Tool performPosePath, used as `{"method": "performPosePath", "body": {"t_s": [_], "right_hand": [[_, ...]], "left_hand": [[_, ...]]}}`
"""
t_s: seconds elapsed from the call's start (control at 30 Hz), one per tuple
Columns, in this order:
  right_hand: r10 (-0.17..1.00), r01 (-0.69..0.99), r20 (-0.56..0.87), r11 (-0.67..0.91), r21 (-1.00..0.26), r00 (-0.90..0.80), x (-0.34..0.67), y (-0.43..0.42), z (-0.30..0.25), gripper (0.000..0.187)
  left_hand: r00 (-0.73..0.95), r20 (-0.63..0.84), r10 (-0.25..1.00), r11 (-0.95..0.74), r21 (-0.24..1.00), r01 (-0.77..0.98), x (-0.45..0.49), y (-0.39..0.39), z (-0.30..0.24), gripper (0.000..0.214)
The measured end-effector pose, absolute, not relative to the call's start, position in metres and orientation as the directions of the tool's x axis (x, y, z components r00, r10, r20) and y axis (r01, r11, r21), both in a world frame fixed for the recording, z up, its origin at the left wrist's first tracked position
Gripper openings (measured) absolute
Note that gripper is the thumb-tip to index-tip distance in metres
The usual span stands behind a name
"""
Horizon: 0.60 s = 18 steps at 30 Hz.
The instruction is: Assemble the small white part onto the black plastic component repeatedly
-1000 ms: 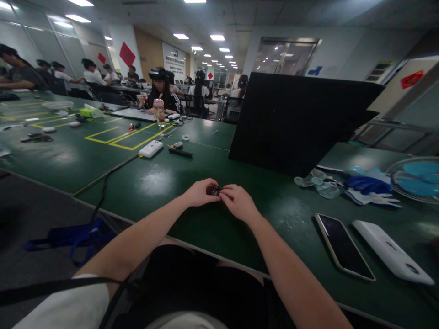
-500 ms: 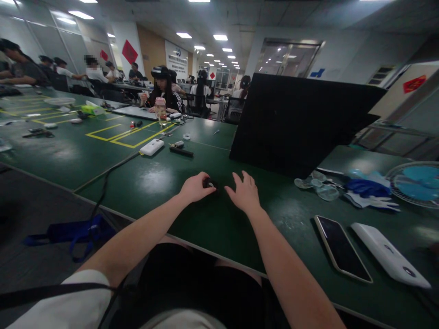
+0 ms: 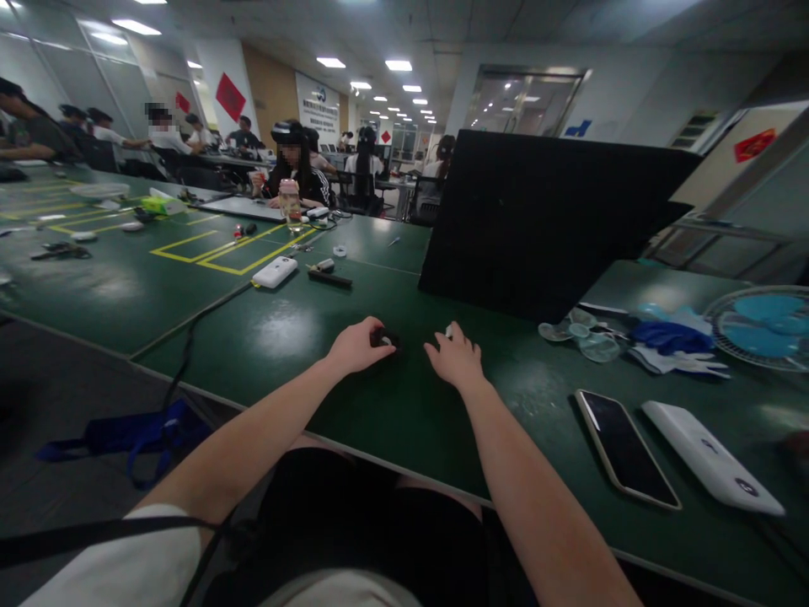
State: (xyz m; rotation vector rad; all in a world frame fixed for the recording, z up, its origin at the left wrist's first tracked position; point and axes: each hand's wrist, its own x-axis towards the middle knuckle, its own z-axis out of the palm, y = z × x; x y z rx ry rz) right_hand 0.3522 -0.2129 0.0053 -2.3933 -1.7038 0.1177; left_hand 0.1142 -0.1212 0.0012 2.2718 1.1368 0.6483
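Observation:
My left hand (image 3: 361, 347) is closed on a small dark round object (image 3: 382, 337), thumb on the near side and fingers curled behind it. A pale patch shows in the middle of that object; its exact kind is too small to make out. It rests at or just above the green table (image 3: 379, 421). To the right, apart from it, my right hand (image 3: 456, 352) is bent over the table with a small white piece (image 3: 449, 331) at its fingertips. Most of that piece is covered by the fingers.
A large black panel (image 3: 543, 228) stands beyond my right hand. Rightward lie clear plastic cups (image 3: 594, 344), gloves (image 3: 676, 350), a fan (image 3: 768, 324), a phone (image 3: 625, 447) and a white power bank (image 3: 711, 455). Another white device (image 3: 275, 272) and a dark bar (image 3: 329, 278) lie left. A person (image 3: 294, 169) sits across.
My right hand has moved slightly right and its fingers have curled in; a white piece now shows at its fingertips. My left hand keeps hold of the dark object. The view has shifted slightly.

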Motion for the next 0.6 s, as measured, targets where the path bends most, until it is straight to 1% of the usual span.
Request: {"method": "performPosePath", "body": {"t_s": [0.03, 0.1, 0.2, 0.33, 0.47, 0.53, 0.6], "right_hand": [[0.948, 0.93, 0.047, -0.299, -0.212, 0.316, 0.3548, -0.213, 0.0031, 0.058], [0.946, 0.933, 0.099, -0.283, -0.22, 0.31, 0.3591, -0.2136, -0.0001, 0.052], [0.925, 0.921, 0.151, -0.307, -0.241, 0.348, 0.3619, -0.2135, -0.0005, 0.049], [0.922, 0.903, 0.14, -0.307, -0.301, 0.36, 0.3601, -0.2126, 0.0022, 0.041], [0.914, 0.888, 0.175, -0.285, -0.362, 0.365, 0.3585, -0.2134, 0.0044, 0.037], [0.91, 0.879, 0.16, -0.306, -0.366, 0.383, 0.3587, -0.214, 0.0059, 0.037], [0.916, 0.882, 0.124, -0.323, -0.343, 0.383, 0.3587, -0.2144, 0.0076, 0.034]], "left_hand": [[0.537, 0.187, 0.823, -0.519, 0.632, 0.575, 0.1138, -0.1212, 0.0012, 0.054], [0.545, 0.184, 0.818, -0.523, 0.633, 0.572, 0.1133, -0.1212, 0.0014, 0.054], [0.555, 0.188, 0.811, -0.531, 0.634, 0.562, 0.1133, -0.1215, 0.0016, 0.054], [0.579, 0.201, 0.79, -0.552, 0.644, 0.529, 0.1135, -0.123, 0.0017, 0.053], [0.618, 0.194, 0.762, -0.573, 0.647, 0.503, 0.1135, -0.1256, 0.0031, 0.053], [0.636, 0.188, 0.748, -0.582, 0.646, 0.494, 0.1133, -0.127, 0.0047, 0.053], [0.654, 0.178, 0.735, -0.588, 0.648, 0.484, 0.113, -0.1285, 0.0068, 0.053]]}}
